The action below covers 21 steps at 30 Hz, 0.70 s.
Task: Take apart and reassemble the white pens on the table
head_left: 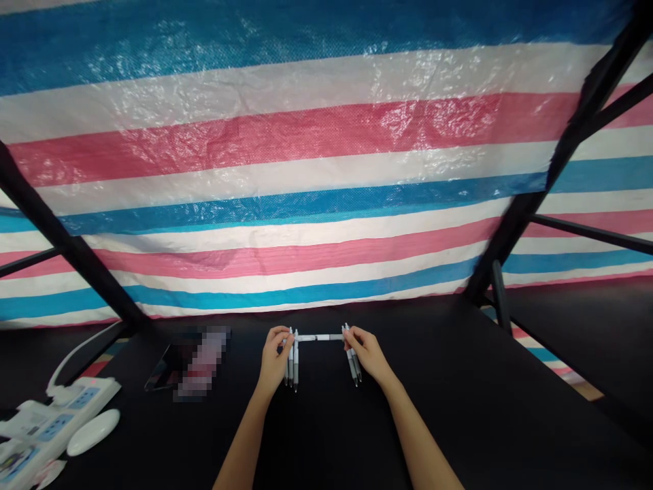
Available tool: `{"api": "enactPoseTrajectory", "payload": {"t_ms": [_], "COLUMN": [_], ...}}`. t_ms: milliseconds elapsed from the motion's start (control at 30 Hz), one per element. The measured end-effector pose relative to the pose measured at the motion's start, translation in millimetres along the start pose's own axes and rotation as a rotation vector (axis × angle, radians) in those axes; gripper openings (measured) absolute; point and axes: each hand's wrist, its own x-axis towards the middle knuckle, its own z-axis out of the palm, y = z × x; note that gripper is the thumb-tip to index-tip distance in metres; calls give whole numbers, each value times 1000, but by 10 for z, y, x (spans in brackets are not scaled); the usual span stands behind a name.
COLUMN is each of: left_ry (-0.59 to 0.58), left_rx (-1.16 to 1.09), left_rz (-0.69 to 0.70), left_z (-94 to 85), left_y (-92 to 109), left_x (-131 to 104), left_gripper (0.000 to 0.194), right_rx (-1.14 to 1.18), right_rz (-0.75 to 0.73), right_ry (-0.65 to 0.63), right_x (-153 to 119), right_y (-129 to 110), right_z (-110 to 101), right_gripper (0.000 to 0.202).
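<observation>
A white and grey pen [320, 337] lies crosswise between my two hands, spanning two groups of similar pens. My left hand [274, 359] is closed in a pinch at its left end, and my right hand [368, 355] pinches its grey right end. Under and beside my left fingers, several pens [296, 371] lie side by side with their tips pointing toward me. Another small group of pens [353, 369] sits slightly slanted by my right fingers, tips also toward me. My fingers partly cover the upper ends of both groups.
On the black tabletop [439, 408], a dark phone-like device [162, 371] lies left of my hands, partly pixelated. A white power strip [61, 425] with plugs and a smooth white oval object [93, 432] are at far left. Striped plastic sheeting [306, 258] and black frame bars [515, 218] stand behind.
</observation>
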Motion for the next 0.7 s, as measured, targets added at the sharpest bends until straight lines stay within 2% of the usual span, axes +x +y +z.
{"api": "enactPoseTrajectory", "payload": {"t_ms": [333,567,700], "left_ry": [-29,12,12], "left_rx": [123,128,180], "left_rz": [84,89,138], "left_z": [13,20,17], "left_y": [39,46,66], "left_x": [-27,-53,-79], "left_gripper": [30,30,30], "right_rx": [-71,-13,40], "right_rz": [18,63,79], "right_ry": [12,54,61], "right_x": [11,23,37], "right_y": [11,0,12], "right_z": [61,74,70], "right_gripper": [55,58,58]}}
